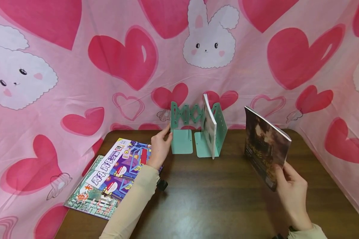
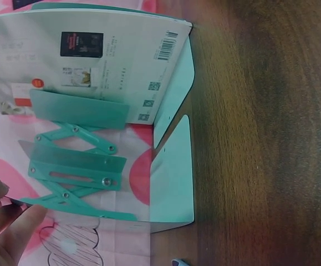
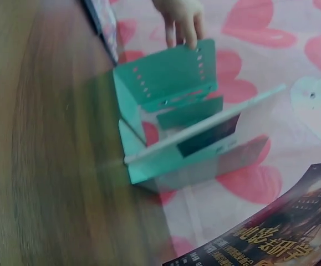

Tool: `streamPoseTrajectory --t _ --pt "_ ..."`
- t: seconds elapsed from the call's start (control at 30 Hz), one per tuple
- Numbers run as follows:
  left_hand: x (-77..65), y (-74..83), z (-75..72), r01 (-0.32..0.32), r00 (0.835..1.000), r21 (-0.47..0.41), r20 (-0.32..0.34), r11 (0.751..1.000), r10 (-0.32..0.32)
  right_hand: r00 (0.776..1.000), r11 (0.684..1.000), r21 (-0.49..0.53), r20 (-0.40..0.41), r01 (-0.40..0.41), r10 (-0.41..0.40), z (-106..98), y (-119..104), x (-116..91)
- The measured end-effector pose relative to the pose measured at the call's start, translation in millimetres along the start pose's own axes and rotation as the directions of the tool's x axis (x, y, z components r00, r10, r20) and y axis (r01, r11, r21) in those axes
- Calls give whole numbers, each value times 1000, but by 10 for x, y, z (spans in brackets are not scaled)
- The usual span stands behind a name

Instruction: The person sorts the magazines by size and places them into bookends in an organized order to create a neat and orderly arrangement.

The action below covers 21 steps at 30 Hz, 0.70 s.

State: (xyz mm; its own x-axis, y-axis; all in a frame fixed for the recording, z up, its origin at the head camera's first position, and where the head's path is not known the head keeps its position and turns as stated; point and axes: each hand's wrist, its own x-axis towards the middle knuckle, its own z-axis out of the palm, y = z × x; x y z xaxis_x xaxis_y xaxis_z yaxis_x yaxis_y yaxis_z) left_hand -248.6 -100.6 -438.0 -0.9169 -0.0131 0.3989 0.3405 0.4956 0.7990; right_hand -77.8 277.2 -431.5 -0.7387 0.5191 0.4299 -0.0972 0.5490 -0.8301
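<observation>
A mint-green metal expandable bookend (image 1: 181, 142) with a folding lattice back stands at the table's far edge. My left hand (image 1: 161, 148) pinches the upper edge of its left end plate, thumb and fingers on either side in the left wrist view. Inside the bookend, a thin magazine (image 1: 210, 131) stands upright near the right end plate, its pale back cover (image 2: 121, 61) facing left. On the right, my right hand (image 1: 293, 194) grips a dark-covered magazine (image 1: 264, 142) by its lower corner, holding it upright above the table. Yellow lettering shows on that cover (image 3: 271, 246) in the right wrist view.
Several magazines lie overlapping at the table's left: purple ones (image 1: 128, 161) on top and a green one (image 1: 89, 199) beneath. The brown wooden table (image 1: 215, 199) backs onto a pink cloth (image 1: 137, 109) printed with hearts and rabbits, which also hangs along both sides.
</observation>
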Motion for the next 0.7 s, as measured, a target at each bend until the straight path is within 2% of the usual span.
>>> streamPoseTrajectory --t 0.23,0.33,0.53,0.7 --pt "-6 9 -1 3 1000 -1 -10 1000 -3 1000 999 34 5 -27 26 -11 -237 -111" --pt "-5 6 3 -16 1000 3 -26 1000 16 999 997 66 17 -31 30 -11 -314 -161" --pt "5 -6 15 -53 996 15 -65 998 54 998 992 116 57 -39 33 38 -403 -264" --pt "5 -12 23 -43 998 15 -50 999 43 996 990 134 81 -48 37 75 -453 -353"
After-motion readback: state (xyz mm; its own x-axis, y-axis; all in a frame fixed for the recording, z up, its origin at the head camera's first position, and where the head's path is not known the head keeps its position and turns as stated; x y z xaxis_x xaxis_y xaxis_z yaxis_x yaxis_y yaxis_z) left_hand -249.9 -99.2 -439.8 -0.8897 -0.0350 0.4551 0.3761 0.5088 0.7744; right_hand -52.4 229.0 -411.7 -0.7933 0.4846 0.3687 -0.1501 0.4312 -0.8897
